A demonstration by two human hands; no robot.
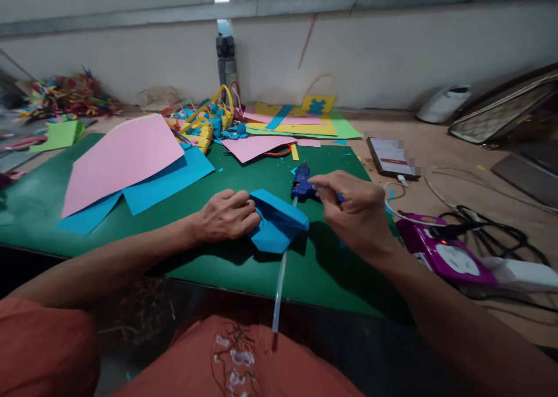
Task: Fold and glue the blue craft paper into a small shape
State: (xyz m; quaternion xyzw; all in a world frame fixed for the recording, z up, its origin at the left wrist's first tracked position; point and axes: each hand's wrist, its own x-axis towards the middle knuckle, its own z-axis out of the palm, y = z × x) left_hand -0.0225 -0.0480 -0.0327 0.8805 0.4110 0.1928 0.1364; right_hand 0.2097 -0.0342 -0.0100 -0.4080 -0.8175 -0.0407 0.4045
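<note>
My left hand [229,215] is closed on the left edge of a folded blue paper piece [275,225], which it holds just over the green mat [209,251]. A blue glue gun [300,182] is at the fingers of my right hand [351,205], which are curled round its handle. The gun's nozzle points away from me. From its rear a long translucent glue stick [280,289] runs back under the blue paper and out past the mat's front edge; the paper hides its middle.
Pink sheet [124,161] and blue sheets [170,179] lie left. Behind are yellow paper baskets [203,129], red-handled scissors [279,151] and stacked coloured sheets [344,127]. At right are a phone [392,157], a purple power strip [440,251] and tangled cables [492,228].
</note>
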